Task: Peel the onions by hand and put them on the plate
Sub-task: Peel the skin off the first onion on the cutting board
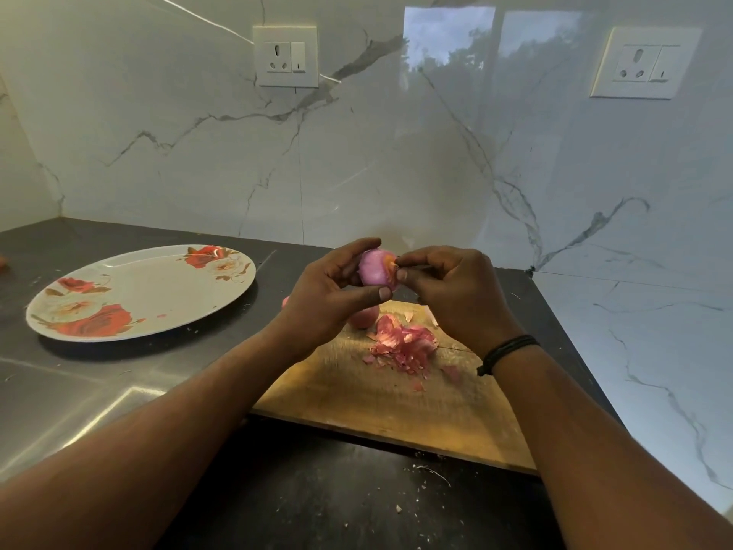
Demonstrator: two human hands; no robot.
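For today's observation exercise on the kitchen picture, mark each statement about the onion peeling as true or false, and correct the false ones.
1. The left hand holds the onion. True.
2. The plate holds peeled onions. False: none lie on it.
3. The peels lie on the cutting board. True.
4. The right hand holds a knife. False: its fingers pinch skin at the onion's end.
5. The plate sits right of the board. False: it sits to the left.

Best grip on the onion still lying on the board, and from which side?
Probably from above and the left, across the rounded body of the onion on the board. The left hand hides its far side and the peel pile crowds its right.
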